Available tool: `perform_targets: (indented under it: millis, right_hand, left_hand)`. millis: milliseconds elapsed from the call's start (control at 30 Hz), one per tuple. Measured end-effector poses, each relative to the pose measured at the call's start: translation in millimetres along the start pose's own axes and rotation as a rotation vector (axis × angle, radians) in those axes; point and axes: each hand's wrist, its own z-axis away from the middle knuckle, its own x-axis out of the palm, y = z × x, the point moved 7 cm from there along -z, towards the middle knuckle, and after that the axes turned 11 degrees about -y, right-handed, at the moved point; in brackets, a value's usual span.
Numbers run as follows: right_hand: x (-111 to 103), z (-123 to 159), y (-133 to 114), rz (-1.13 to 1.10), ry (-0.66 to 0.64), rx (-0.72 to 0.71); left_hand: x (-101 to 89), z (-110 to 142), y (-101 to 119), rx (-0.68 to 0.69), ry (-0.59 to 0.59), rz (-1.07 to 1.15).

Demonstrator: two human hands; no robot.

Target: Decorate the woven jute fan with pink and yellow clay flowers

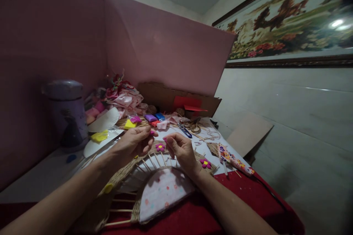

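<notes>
My left hand [141,140] pinches a lump of magenta modelling clay [152,132] between thumb and fingertips. Close by on the right, my right hand [180,150] pinches a smaller bit of the same magenta clay [164,139]. Both hands hover over a half-round woven piece [121,170] of twine and thin sticks, with a white patterned fabric centre [162,194]. On its rim sit a magenta clay flower [160,147] with a yellow middle and a second such flower [205,163] farther right. A yellow clay piece [107,188] lies on the left rim.
Behind the hands lie yellow [130,124], purple [150,118] and blue clay packs [159,116], and blue-handled scissors [185,130]. A patterned glue gun [234,159] with a cord rests at right. A lilac canister [67,114] stands left, beside white paper plates [106,120] and a pink fabric heap [127,99].
</notes>
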Motion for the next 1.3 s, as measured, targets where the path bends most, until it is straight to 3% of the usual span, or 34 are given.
perform_targets:
  millis: [167, 333, 667, 1033, 1300]
  right_hand:
    - [-1.6, 2.4, -4.8, 0.135, 0.028, -0.030]
    - [-6.3, 1.9, -9.0, 0.127, 0.107, -0.073]
    - [2.5, 3.3, -9.4, 0.178, 0.001, -0.027]
    - [10.2, 10.5, -28.8, 0.424, -0.036, -0.158]
    - [12.6, 13.1, -38.4, 0.523, -0.026, -0.282]
  left_hand:
    - [-1.3, 1.0, 2.0, 0.003, 0.014, -0.029]
    - [-4.8, 1.4, 5.0, 0.007, 0.031, -0.024]
    - [0.8, 1.9, 0.1, -0.035, -0.025, -0.105]
    - [5.2, 2.5, 0.0, -0.075, -0.040, -0.165]
    - [-22.1, 5.4, 19.1, 0.001, 0.082, -0.159]
